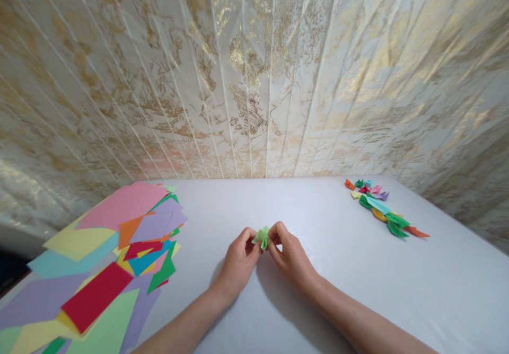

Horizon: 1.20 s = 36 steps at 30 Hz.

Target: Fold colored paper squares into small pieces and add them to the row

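A small folded light green paper piece is held just above the white table, near the middle of the view. My left hand pinches its left side between thumb and fingers. On its right side, the thumb and index finger of my right hand grip it too. Pointed folds stand up between the two hands. The fingertips partly cover the paper's lower edges.
Many loose coloured paper sheets overlap on the left of the white table. Small folded paper figures in several colours form a cluster at the back right. A gold-patterned curtain hangs behind the table.
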Available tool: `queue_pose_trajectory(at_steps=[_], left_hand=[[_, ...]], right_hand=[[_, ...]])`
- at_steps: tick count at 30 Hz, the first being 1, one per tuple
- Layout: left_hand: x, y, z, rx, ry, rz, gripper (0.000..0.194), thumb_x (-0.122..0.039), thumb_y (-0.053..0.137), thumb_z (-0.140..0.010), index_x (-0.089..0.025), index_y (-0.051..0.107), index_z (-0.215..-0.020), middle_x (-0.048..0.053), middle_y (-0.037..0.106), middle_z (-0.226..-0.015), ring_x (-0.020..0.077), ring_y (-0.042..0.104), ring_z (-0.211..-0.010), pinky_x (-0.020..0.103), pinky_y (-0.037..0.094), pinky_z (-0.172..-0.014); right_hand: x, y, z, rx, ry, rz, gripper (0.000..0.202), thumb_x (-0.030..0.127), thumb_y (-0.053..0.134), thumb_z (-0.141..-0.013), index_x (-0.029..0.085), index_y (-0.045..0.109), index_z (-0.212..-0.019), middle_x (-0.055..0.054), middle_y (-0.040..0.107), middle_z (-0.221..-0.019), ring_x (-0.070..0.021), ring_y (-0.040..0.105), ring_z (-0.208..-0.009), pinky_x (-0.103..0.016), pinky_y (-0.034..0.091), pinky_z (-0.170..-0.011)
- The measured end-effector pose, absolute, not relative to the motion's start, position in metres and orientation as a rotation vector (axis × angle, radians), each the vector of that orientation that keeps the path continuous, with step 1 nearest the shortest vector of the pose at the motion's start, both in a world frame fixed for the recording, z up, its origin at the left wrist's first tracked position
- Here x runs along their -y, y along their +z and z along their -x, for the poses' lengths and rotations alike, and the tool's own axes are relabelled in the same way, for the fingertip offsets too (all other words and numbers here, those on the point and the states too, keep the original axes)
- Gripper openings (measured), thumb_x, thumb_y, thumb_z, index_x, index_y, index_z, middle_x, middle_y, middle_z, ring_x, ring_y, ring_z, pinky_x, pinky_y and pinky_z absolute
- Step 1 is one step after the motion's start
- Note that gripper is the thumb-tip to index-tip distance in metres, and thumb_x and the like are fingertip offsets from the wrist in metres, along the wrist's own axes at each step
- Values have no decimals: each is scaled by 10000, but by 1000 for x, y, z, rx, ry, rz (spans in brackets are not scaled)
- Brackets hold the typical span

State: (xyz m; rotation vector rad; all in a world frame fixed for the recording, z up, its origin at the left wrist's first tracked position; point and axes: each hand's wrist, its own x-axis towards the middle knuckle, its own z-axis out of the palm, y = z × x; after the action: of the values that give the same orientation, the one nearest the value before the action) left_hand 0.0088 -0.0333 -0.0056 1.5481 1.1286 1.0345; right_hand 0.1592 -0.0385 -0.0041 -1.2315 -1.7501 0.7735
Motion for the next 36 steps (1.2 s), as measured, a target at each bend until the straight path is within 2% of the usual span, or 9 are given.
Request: queue_pose_trajectory(at_steps=[5, 8, 17, 23, 27, 32, 36], left_hand=[[34, -8, -8, -1140, 1047, -1520, 72, -245, 547, -832, -200, 518, -783, -13, 589, -770, 152, 573, -742, 238, 450, -704], [34, -8, -7, -1137, 1054, -1540, 62, -219, 549, -827, -202, 512, -780, -15, 591, -773, 153, 575, -748, 234, 444, -702], [36, -9, -7, -1122, 1039, -1648, 90, -222, 520, -869, -195, 525, -783, -19, 581, -761, 141, 564, -743, 226, 437, -704], [36, -7, -7, -1067, 1038, -1616, 23, -213, 533, -867, -199, 550, -861, -2, 624, -838, 144, 587, -774, 231, 459, -736], [37, -1, -8, -1073, 1019, -1639, 120, -263, 515, -890, -195, 559, -801, -11, 600, -760, 142, 572, -726, 223, 449, -697], [36, 4, -8, -1069, 1022, -1621, 150, -268, 511, -887, -189, 563, -770, -12, 591, -738, 146, 562, -724, 225, 436, -691], [34, 0, -6, -1058, 1050, -1585, 111, -219, 520, -853, -188, 552, -751, -15, 580, -731, 145, 544, -728, 224, 426, -683]], right_hand=[[40, -2, -159, 1784, 813, 1163, 40, 178, 468, -871, 208, 496, -873, -9, 611, -819, -160, 589, -758, -291, 461, -715], [40, -2, -160, 1794, 812, 1162, 44, 178, 489, -868, 203, 519, -848, -9, 602, -820, -159, 581, -766, -291, 456, -725], [37, -3, -161, 1737, 771, 1246, 120, 234, 498, -863, 216, 443, -757, 19, 554, -708, -147, 536, -661, -265, 426, -628], [37, -6, -160, 1786, 699, 1248, 108, 211, 486, -835, 225, 411, -759, 22, 555, -701, -142, 531, -647, -253, 416, -609], [37, -8, -160, 1818, 681, 1274, 111, 214, 479, -835, 226, 400, -759, 21, 534, -704, -148, 527, -650, -266, 418, -622], [40, -2, -161, 1782, 779, 1220, 10, 205, 478, -853, 212, 474, -849, 8, 573, -764, -151, 546, -698, -275, 432, -662], [41, 2, -160, 1763, 858, 1180, 50, 181, 477, -859, 201, 522, -871, 1, 591, -804, -149, 560, -744, -273, 441, -699]])
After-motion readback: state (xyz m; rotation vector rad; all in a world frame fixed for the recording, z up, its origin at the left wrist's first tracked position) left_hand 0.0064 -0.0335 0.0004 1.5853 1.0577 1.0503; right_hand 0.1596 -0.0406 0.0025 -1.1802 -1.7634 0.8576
